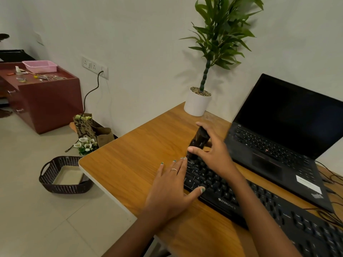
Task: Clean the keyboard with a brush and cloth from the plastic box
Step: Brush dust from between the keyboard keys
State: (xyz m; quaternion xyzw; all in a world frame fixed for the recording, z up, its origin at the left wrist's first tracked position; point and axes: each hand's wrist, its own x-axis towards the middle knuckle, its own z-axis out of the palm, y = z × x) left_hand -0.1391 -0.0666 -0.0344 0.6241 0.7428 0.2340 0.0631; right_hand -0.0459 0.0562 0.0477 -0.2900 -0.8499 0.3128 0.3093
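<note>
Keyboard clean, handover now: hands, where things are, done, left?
Right hand: grips the black brush, tip down at the keyboard's far-left corner.
Left hand: flat on the desk, thumb on the keyboard's left edge, steadying it.
Laptop sits open behind the keyboard.
Done: brush fetched, brushing begun at the left end.
Left: brush remaining keys, then wipe. Cloth not seen.
</note>
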